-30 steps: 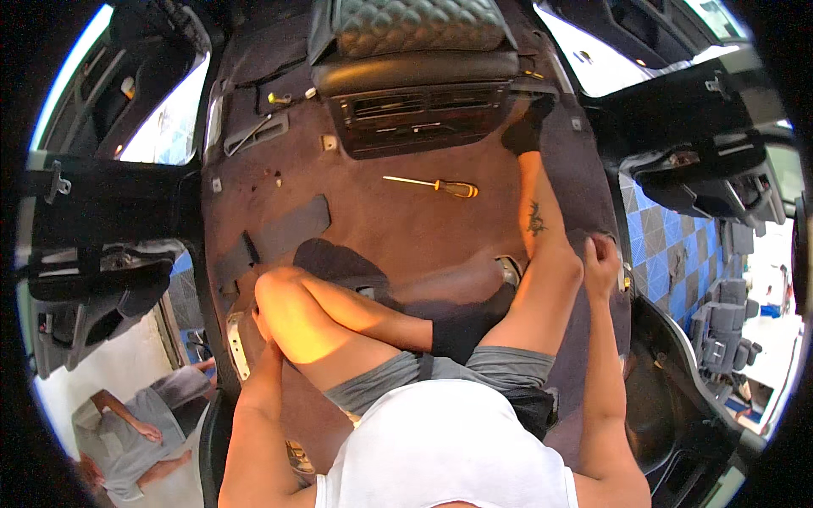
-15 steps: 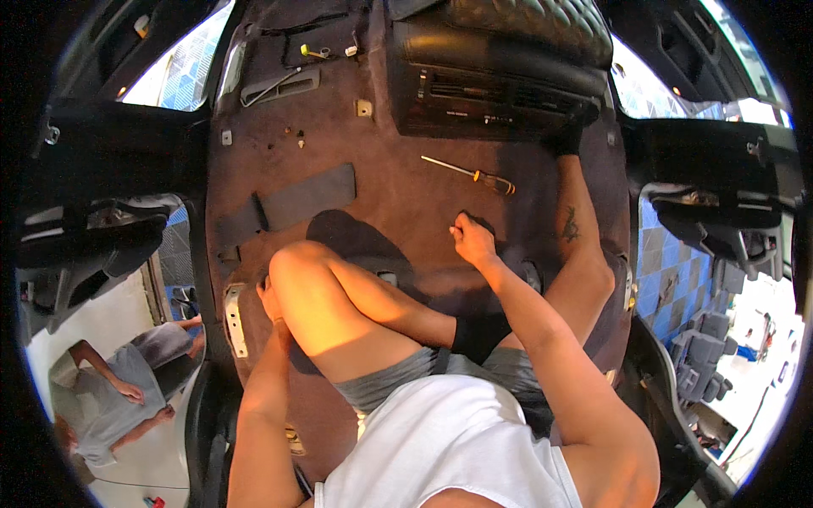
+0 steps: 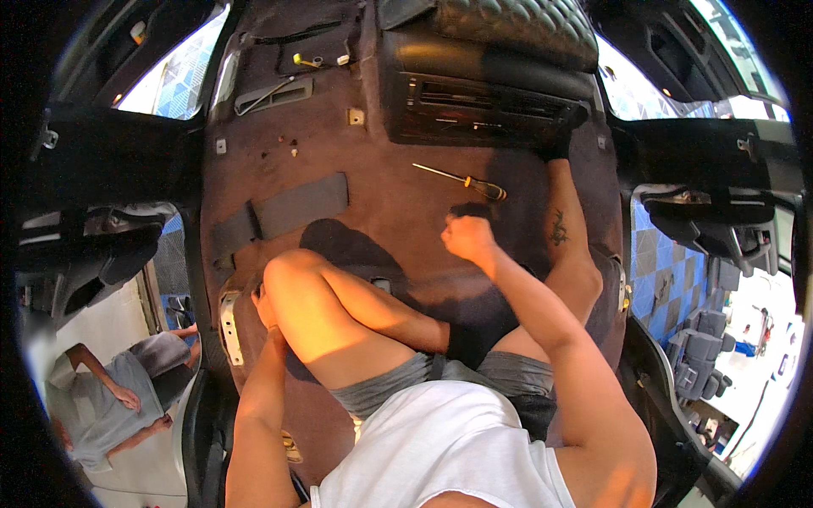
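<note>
My right hand [image 3: 468, 236] is closed in a fist above the brown carpet [image 3: 398, 199]. Whatever it holds, if anything, is hidden by the fingers, and a dark patch like a shadow lies just beyond it. A screwdriver [image 3: 464, 179] with a long shaft and a black and yellow handle lies on the carpet, past the fist. My left hand [image 3: 263, 310] rests against the outer side of my bent left knee, its visible fingers stretched out and partly hidden by the leg.
A black quilted seat [image 3: 491, 59] stands at the far right, my right foot against its base. Dark flat strips [image 3: 301, 206] lie left of centre. Small loose parts [image 3: 318, 61] and a thin rod [image 3: 269, 95] are farther off. Outside the left door opening sits another person [image 3: 127, 394].
My right fist has turned and shifted slightly, with its knuckles now more level. The whole view has moved a little; my left hand stays by the knee, and the screwdriver remains on the carpet.
</note>
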Action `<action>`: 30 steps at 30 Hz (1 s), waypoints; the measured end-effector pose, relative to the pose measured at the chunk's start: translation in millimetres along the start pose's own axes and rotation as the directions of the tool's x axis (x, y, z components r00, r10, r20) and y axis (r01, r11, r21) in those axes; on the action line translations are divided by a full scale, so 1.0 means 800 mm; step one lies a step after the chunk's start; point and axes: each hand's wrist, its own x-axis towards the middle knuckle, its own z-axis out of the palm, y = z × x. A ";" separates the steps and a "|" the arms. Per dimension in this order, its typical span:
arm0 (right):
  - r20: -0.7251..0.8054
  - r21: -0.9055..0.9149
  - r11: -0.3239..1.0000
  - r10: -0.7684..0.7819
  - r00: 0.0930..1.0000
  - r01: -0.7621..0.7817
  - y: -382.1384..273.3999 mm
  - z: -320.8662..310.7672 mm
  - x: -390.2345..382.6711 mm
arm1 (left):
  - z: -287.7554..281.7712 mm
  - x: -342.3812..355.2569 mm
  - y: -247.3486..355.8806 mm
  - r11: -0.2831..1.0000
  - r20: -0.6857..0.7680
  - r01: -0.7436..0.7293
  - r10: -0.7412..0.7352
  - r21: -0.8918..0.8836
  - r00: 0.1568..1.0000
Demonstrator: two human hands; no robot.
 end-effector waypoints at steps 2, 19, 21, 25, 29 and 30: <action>-0.342 0.291 0.955 0.160 0.926 -0.058 0.048 -0.046 -0.056 | 0.005 0.000 -0.005 1.000 -0.008 -0.005 0.005 -0.018 1.000; -0.429 0.073 0.646 0.708 0.561 -0.760 0.567 -0.084 -0.446 | -0.022 0.002 0.007 0.996 -0.105 -0.012 0.022 0.092 0.994; -0.305 -0.093 0.333 0.888 0.345 -0.938 0.630 -0.070 -0.470 | -0.027 0.002 0.011 0.999 -0.032 0.021 -0.020 0.037 0.999; -0.235 0.024 0.589 0.789 0.568 -0.808 0.568 -0.016 -0.457 | -0.037 0.005 0.020 0.997 0.046 0.070 -0.069 -0.027 0.997; -0.135 0.588 0.719 0.540 0.831 -0.372 0.323 0.050 -0.395 | -0.041 0.004 0.023 0.999 0.007 0.030 -0.031 0.035 1.000; -0.090 0.583 0.685 0.589 0.803 -0.437 0.264 0.038 -0.447 | -0.042 0.003 0.022 1.000 -0.026 0.028 -0.028 0.004 0.999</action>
